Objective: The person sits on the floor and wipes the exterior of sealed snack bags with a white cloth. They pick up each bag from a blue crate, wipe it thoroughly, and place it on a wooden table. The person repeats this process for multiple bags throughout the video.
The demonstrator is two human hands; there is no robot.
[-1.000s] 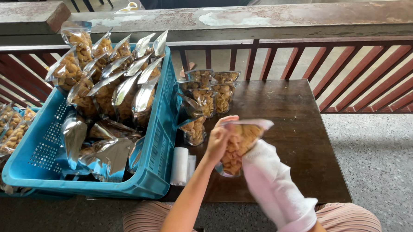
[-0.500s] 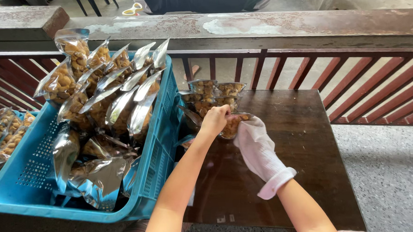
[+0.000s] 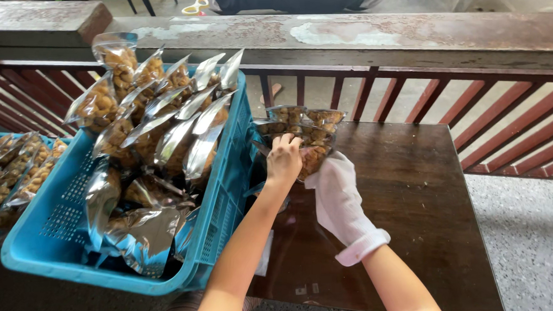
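My bare left hand [image 3: 283,159] grips the top of a clear bag of brown snacks [image 3: 312,157]. From below and the right, my right hand [image 3: 337,190] in a white glove holds the same bag. The bag is pressed against a small stack of similar snack bags [image 3: 300,120] standing on the dark wooden table [image 3: 409,193], right beside the blue crate. Part of the held bag is hidden behind my hands.
A blue plastic crate [image 3: 225,195] full of clear and silver snack bags [image 3: 156,111] fills the left side. More snack bags [image 3: 10,167] lie at the far left. A red slatted railing [image 3: 505,120] under a concrete ledge [image 3: 371,36] runs behind the table. Grey floor lies right.
Both hands carried the snack bag away from my body, up to the stack of bags beside the crate. The view has tilted so the crate sits closer.
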